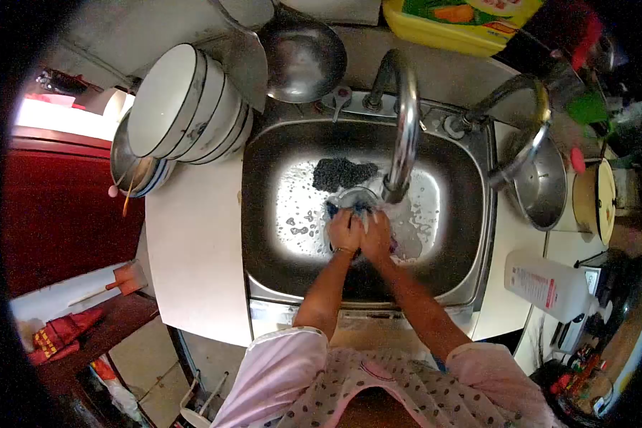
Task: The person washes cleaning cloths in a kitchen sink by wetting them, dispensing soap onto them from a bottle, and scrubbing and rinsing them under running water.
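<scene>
Both hands are close together in the steel sink, below the curved faucet. My left hand has its fingers bent down onto a dark, wet item that looks like cloth. Beside it, my right hand presses on the same item, its fingers curled. A rounded, clear or whitish shape shows just past the fingertips; what it is stays unclear. Farther back in the sink lies a dark mesh scrubber. Foam and water spots cover the sink bottom.
Stacked white bowls stand left of the sink on the white counter. A wok-like pan leans behind. To the right are a metal basin, a second curved pipe and a white jug.
</scene>
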`<action>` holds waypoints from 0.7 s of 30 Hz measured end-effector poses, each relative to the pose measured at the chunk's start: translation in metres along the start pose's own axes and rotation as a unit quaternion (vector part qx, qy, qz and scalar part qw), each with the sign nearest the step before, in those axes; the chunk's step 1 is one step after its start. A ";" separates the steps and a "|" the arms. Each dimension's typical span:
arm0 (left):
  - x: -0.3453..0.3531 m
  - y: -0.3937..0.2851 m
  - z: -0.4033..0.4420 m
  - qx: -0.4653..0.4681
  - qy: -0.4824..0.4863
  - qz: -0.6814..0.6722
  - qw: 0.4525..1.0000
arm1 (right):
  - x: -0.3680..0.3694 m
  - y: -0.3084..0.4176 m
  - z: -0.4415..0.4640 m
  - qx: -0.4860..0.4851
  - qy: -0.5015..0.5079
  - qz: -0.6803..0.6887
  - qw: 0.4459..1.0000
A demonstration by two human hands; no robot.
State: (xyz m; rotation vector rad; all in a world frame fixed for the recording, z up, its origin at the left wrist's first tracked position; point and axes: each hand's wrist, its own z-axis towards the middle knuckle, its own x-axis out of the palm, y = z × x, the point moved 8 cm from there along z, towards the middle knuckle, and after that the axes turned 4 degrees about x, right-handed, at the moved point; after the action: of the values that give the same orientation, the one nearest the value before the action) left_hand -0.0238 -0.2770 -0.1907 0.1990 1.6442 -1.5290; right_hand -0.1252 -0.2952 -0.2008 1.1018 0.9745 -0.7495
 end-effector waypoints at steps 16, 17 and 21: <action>0.039 0.040 0.026 -0.165 0.219 0.240 0.931 | 0.039 -0.011 0.044 -0.025 0.053 0.107 0.992; 0.035 0.037 0.022 -0.164 0.216 0.239 0.932 | 0.038 -0.018 0.041 -0.034 0.010 0.102 0.994; -0.001 0.017 0.017 -0.048 0.080 0.067 0.993 | 0.003 -0.038 0.036 0.074 -0.006 0.085 0.994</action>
State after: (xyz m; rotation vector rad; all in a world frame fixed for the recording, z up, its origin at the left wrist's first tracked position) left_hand -0.0051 -0.2876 -0.2005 0.3815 1.7882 -1.3584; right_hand -0.1478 -0.3412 -0.2129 1.2899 0.8123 -0.6960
